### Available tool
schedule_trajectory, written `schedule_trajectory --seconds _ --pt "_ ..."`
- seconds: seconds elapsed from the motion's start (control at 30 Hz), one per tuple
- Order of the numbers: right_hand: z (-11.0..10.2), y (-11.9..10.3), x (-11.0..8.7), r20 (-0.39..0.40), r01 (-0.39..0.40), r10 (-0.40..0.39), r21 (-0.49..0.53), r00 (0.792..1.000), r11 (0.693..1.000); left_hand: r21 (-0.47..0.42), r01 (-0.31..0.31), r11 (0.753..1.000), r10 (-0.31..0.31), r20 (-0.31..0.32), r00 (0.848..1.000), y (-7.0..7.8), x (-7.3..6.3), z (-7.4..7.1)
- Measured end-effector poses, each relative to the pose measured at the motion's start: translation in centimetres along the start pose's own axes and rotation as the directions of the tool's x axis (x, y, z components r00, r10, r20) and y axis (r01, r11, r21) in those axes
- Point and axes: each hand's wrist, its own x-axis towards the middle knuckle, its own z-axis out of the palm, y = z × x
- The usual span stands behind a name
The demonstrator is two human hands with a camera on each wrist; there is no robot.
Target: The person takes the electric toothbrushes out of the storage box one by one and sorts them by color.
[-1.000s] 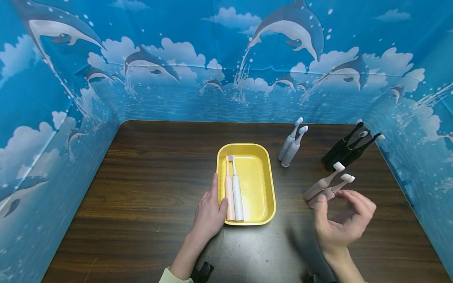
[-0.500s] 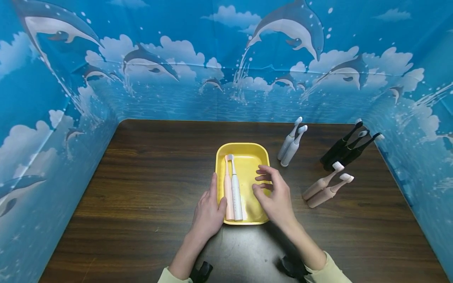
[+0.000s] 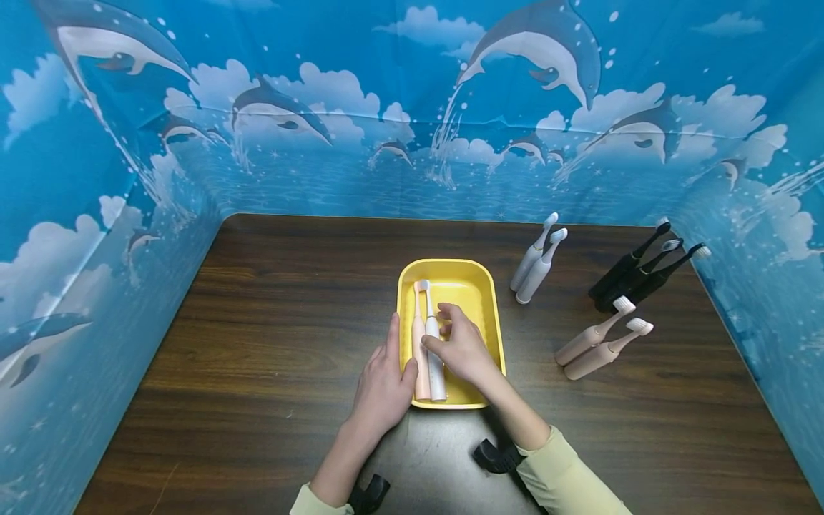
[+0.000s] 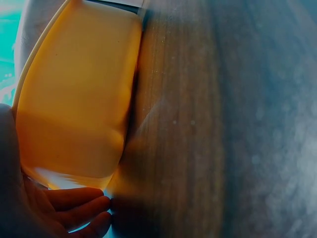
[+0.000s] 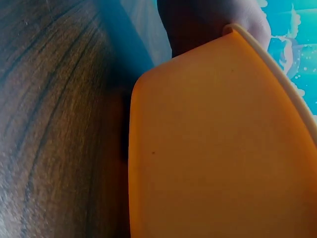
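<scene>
A yellow tray (image 3: pixel 479 279) stands on the table, with a pink electric toothbrush (image 3: pixel 421 357) and a white electric toothbrush (image 3: pixel 436 372) lying side by side along its left part. My left hand (image 3: pixel 384 383) rests at the tray's left side, index finger straight along the outer wall and thumb at the rim. In the left wrist view, its other fingers (image 4: pixel 81 210) lie beside the tray's outer wall. My right hand (image 3: pixel 465 347) is over the tray, bent fingers apart from the thumb, whose tip is above the white toothbrush. Whether it touches the brush I cannot tell.
Right of the tray stand two light-grey toothbrushes (image 3: pixel 534 275). Farther right are several black toothbrushes (image 3: pixel 621 275), with two pinkish-beige toothbrushes (image 3: pixel 589 357) in front. A dolphin-printed cloth (image 3: pixel 399 179) encloses the dark wooden table (image 3: pixel 290 307).
My right hand has come left from the pinkish-beige toothbrushes, across the tray's right side, to above the white toothbrush. The left hand has stayed at the tray.
</scene>
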Motion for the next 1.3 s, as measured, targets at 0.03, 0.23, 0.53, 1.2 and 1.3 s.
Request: schedule_trajectory --seconds 0.03,0.23,0.53,1.2,1.3 --pt "0.0 0.1 0.1 0.004 -0.009 0.009 -0.010 1.000 1.000 -0.005 0.002 1.000 -0.002 0.002 1.000 0.0 0.0 0.0" --pt "0.3 0.5 0.4 0.053 0.003 0.003 -0.113 0.999 0.994 -0.005 -0.025 1.000 0.024 -0.028 0.999 -0.2 0.0 0.3" --pt "0.3 0.5 0.4 0.082 -0.012 0.028 -0.192 0.996 0.981 0.001 -0.024 1.000 0.024 -0.027 0.999 -0.2 0.0 0.3" --pt "-0.6 -0.2 -0.8 0.000 0.105 -0.105 -0.037 0.994 0.994 0.021 -0.014 1.000 0.014 -0.010 1.000 0.0 0.0 0.2" --pt "-1.2 -0.7 -1.1 -0.032 0.157 -0.158 -0.015 0.987 0.987 0.028 -0.019 0.999 0.019 -0.019 1.000 0.0 0.0 0.2"
